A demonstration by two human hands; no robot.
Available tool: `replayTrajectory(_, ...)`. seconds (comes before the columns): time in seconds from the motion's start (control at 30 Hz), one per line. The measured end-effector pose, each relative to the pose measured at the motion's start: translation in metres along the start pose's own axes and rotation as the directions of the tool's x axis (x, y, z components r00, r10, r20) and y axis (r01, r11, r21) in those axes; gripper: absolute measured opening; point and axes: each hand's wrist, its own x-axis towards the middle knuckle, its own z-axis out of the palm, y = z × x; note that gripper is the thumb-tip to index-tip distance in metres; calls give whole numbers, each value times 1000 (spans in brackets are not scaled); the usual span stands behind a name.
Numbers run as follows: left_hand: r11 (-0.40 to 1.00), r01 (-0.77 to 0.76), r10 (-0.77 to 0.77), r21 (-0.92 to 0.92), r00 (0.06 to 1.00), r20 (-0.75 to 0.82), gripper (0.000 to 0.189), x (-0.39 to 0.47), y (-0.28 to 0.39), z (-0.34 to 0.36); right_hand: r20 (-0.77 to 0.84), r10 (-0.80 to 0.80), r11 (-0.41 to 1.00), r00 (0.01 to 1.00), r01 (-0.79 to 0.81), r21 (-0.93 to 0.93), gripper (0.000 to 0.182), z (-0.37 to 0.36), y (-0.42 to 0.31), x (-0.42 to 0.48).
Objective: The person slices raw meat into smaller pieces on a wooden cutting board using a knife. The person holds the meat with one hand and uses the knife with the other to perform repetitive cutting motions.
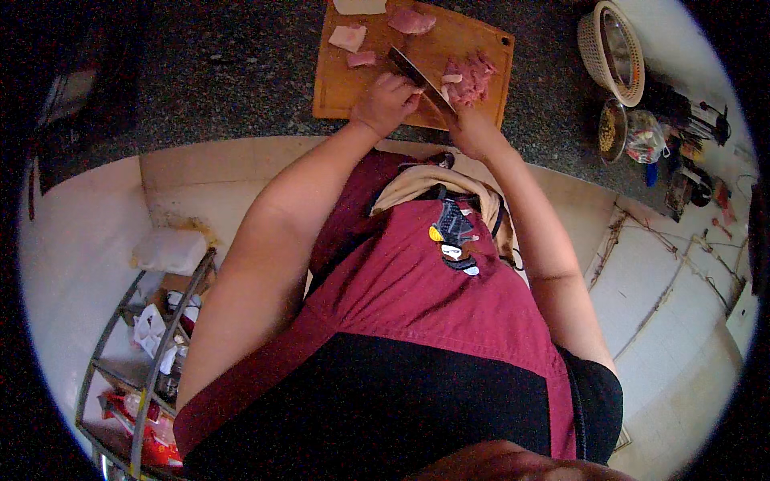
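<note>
A wooden cutting board (385,96) lies on the counter before me. My right hand (475,131) grips a broad-bladed knife (421,84), its blade slanting up and left across the board. Close against the blade's left side is my left hand (386,103), fingers curled down; whether meat is under them is hidden. Right of the knife sits a heap of cut raw meat (472,79), with a pale strip at its edge. Beyond my left hand are a small piece of meat (361,59), a pale fatty piece (348,38) and a larger pink piece (412,22).
The dark speckled counter (240,84) curves around the board. To the right stand a plastic basket (610,54), a bowl of small tan bits (612,131) and a clear plastic bag (646,138). A metal shelf rack (144,361) holding bags is at lower left.
</note>
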Motion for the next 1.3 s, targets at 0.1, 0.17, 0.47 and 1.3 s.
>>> replayTrajectory(0.1,1000,8,-9,-24,999,-47,13,-1,-2,1,-46,-56,995,997,59,78,31,-6,1,-21)
replayTrajectory(0.17,1000,20,-21,-18,998,-55,13,-2,-2,2,-31,-45,994,998,48,102,31,-9,5,-31)
replayTrajectory(0.47,999,20,-20,27,1000,15,11,7,5,3,-4,69,992,998,-69,109,27,-13,6,-50)
replayTrajectory(1.3,992,34,-43,122,997,70,21,-5,29,-49,83,118,990,989,-124,67,21,-16,-18,-74)
